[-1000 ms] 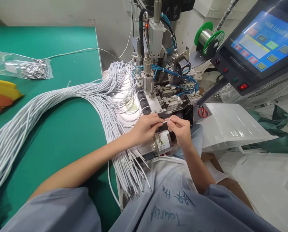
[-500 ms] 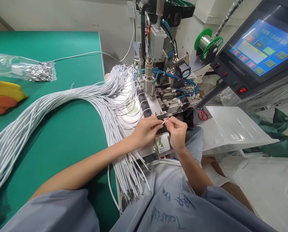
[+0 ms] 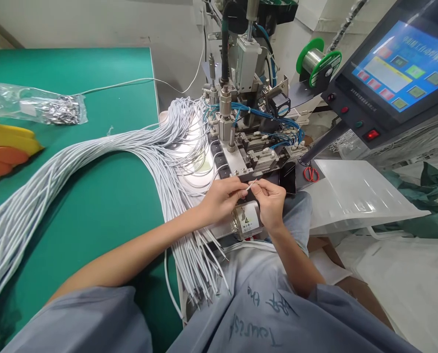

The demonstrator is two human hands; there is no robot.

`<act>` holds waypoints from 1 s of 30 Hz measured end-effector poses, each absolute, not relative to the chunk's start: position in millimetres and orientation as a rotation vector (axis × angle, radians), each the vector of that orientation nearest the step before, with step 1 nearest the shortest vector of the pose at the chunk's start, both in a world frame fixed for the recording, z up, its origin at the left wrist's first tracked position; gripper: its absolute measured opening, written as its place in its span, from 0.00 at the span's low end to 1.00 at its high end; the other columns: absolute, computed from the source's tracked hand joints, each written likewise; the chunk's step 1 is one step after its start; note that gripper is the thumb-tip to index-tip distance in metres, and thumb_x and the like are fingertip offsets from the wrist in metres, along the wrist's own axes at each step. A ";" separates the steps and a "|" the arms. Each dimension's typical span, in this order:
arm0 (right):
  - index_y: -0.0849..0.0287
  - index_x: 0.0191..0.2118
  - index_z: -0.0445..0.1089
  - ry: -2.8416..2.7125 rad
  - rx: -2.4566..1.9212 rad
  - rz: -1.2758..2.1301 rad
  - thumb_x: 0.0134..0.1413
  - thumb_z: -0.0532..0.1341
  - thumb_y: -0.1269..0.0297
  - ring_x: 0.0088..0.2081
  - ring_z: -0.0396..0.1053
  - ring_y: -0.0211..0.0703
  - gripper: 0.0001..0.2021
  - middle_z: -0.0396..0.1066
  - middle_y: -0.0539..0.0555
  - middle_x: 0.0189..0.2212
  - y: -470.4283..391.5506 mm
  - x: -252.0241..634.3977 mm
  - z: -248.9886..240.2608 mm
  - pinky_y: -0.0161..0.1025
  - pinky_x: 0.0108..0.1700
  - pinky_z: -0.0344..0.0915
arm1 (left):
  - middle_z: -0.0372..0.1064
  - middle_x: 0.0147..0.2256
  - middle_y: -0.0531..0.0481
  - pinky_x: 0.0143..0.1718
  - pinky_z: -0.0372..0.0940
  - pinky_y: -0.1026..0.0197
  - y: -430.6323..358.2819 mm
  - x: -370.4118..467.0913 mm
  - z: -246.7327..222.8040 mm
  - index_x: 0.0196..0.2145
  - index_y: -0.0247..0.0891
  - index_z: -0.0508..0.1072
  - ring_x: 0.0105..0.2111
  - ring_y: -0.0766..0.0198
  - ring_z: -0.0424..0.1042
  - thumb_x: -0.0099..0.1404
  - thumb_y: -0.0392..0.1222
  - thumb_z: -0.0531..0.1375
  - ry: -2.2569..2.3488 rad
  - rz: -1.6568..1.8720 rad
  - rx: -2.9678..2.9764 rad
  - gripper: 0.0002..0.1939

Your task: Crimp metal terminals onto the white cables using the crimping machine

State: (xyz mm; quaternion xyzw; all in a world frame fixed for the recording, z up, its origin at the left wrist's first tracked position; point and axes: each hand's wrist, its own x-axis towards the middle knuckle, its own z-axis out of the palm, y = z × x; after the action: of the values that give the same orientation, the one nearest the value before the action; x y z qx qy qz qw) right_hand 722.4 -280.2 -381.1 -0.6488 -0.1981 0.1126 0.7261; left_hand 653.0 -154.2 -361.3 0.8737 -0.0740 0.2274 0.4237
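My left hand point(image 3: 224, 198) pinches a white cable point(image 3: 249, 187) close to its end. Against that end, the thumb and fingers of my right hand point(image 3: 270, 201) are closed on the cable's thin inner wires, a reddish one among them. Both hands are just in front of a bench machine point(image 3: 237, 142) with metal cylinders and blue air tubes. To the left lies a thick bundle of white cables point(image 3: 104, 143), some of whose ends hang down near my lap. Below my hands is a clear box with a white label point(image 3: 248, 218).
A control screen point(image 3: 402, 68) stands at the right, beside a green spool of solder wire point(image 3: 316, 63). Red-handled scissors point(image 3: 310, 174) and a white plastic sheet point(image 3: 362, 193) lie below it. On the green table point(image 3: 104, 206) are a bag of metal parts point(image 3: 59, 109) and a yellow toy point(image 3: 11, 142).
The machine's upper black tube and white cylinder have shifted slightly to the right. My hands stay almost in place, still holding the cable end. The view has moved a little.
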 end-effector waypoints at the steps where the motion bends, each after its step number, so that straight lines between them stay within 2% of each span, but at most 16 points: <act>1: 0.58 0.26 0.74 -0.414 -1.383 0.280 0.45 0.63 0.60 0.26 0.61 0.36 0.07 0.67 0.50 0.23 -279.0 721.3 -383.8 0.35 0.28 0.59 | 0.68 0.24 0.52 0.27 0.62 0.68 -153.5 653.1 -360.1 0.33 0.35 0.74 0.24 0.70 0.67 0.64 0.34 0.54 -0.189 0.521 2.140 0.08; 5: 0.58 0.26 0.74 -0.458 -1.340 0.414 0.44 0.64 0.58 0.22 0.57 0.34 0.09 0.64 0.49 0.21 -284.2 729.0 -381.1 0.35 0.26 0.58 | 0.68 0.24 0.52 0.27 0.62 0.69 -145.9 655.9 -357.3 0.34 0.34 0.73 0.24 0.70 0.67 0.65 0.32 0.51 -0.290 0.461 2.194 0.10; 8: 0.60 0.25 0.74 -0.601 -1.510 0.436 0.44 0.63 0.60 0.21 0.53 0.33 0.08 0.58 0.47 0.17 -293.5 739.4 -368.5 0.35 0.26 0.56 | 0.65 0.24 0.50 0.23 0.57 0.67 -138.2 658.8 -356.5 0.34 0.32 0.72 0.23 0.69 0.63 0.66 0.29 0.46 -0.483 0.641 2.518 0.15; 12: 0.61 0.23 0.73 -0.723 -1.713 0.370 0.45 0.61 0.64 0.19 0.47 0.31 0.07 0.49 0.43 0.13 -298.2 743.2 -358.1 0.34 0.24 0.53 | 0.64 0.24 0.48 0.25 0.57 0.65 -135.6 659.9 -356.8 0.32 0.30 0.71 0.23 0.67 0.61 0.66 0.27 0.42 -0.653 0.841 2.813 0.19; 15: 0.61 0.24 0.72 -0.657 -1.670 0.293 0.45 0.61 0.63 0.19 0.52 0.32 0.07 0.57 0.45 0.14 -293.1 735.9 -361.1 0.34 0.24 0.56 | 0.64 0.24 0.49 0.23 0.56 0.66 -141.3 657.9 -359.8 0.32 0.31 0.71 0.22 0.68 0.60 0.67 0.30 0.43 -0.481 0.797 2.743 0.18; 18: 0.60 0.25 0.73 -0.489 -1.536 0.267 0.44 0.62 0.62 0.24 0.65 0.37 0.07 0.70 0.51 0.21 -286.1 726.1 -368.7 0.36 0.28 0.63 | 0.64 0.24 0.51 0.23 0.57 0.69 -149.0 655.5 -363.5 0.33 0.32 0.72 0.22 0.70 0.63 0.66 0.33 0.49 -0.314 0.678 2.473 0.13; 20: 0.59 0.26 0.73 -0.408 -1.469 0.264 0.44 0.62 0.61 0.28 0.69 0.40 0.07 0.73 0.53 0.26 -283.2 721.5 -374.6 0.38 0.32 0.67 | 0.65 0.23 0.52 0.24 0.58 0.69 -153.2 654.5 -365.0 0.32 0.34 0.74 0.23 0.71 0.64 0.65 0.34 0.52 -0.249 0.612 2.329 0.11; 25: 0.59 0.29 0.75 -0.366 -1.412 0.292 0.45 0.63 0.60 0.32 0.71 0.42 0.08 0.75 0.53 0.28 -280.9 717.9 -388.8 0.39 0.37 0.69 | 0.67 0.22 0.52 0.24 0.58 0.69 -159.1 653.3 -366.2 0.30 0.35 0.75 0.22 0.71 0.64 0.63 0.34 0.55 -0.145 0.540 2.228 0.09; 30: 0.59 0.29 0.75 -0.369 -1.443 0.331 0.45 0.63 0.59 0.26 0.66 0.38 0.09 0.70 0.51 0.23 -284.2 723.8 -388.8 0.37 0.30 0.64 | 0.66 0.23 0.52 0.25 0.58 0.69 -155.5 653.3 -367.1 0.31 0.34 0.74 0.23 0.71 0.64 0.64 0.34 0.54 -0.167 0.515 2.323 0.10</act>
State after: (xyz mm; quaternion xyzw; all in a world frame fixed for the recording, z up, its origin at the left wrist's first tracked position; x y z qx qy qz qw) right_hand 723.8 -284.2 -388.8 -0.6535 -0.1671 0.1497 0.7230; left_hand 653.3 -155.5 -367.1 0.9051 -0.0652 0.2006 0.3692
